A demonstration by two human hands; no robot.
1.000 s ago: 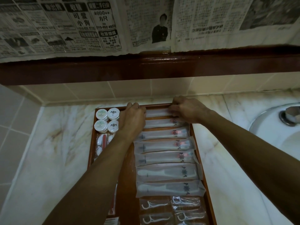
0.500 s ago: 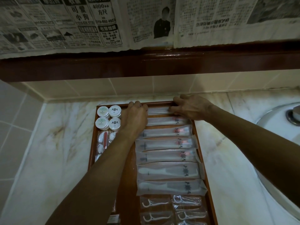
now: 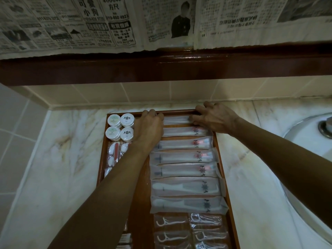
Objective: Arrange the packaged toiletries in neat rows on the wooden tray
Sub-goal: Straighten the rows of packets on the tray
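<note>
A wooden tray (image 3: 142,203) lies on the marble counter. Down its right side runs a column of long frosted toothbrush and comb packets (image 3: 183,156), with floss-pick packets (image 3: 170,223) at the near end. Round white lidded pots (image 3: 120,127) stand in the far left corner, and cotton-bud packets (image 3: 115,153) lie below them. At the tray's far rim, my left hand (image 3: 148,126) curls over the left end of the topmost packet (image 3: 177,120). My right hand (image 3: 213,119) pinches that packet's right end, its fingers over the rim.
A white sink (image 3: 305,141) with a metal fitting (image 3: 326,126) sits to the right of the tray. A dark wooden ledge (image 3: 161,67) hung with newspaper overhangs the tiled back wall. A tiled side wall closes off the counter on the left.
Both hands stay at the ends of the topmost packet, close to the tray's far rim. The camera has tilted slightly, so the scene sits a little lower in view.
</note>
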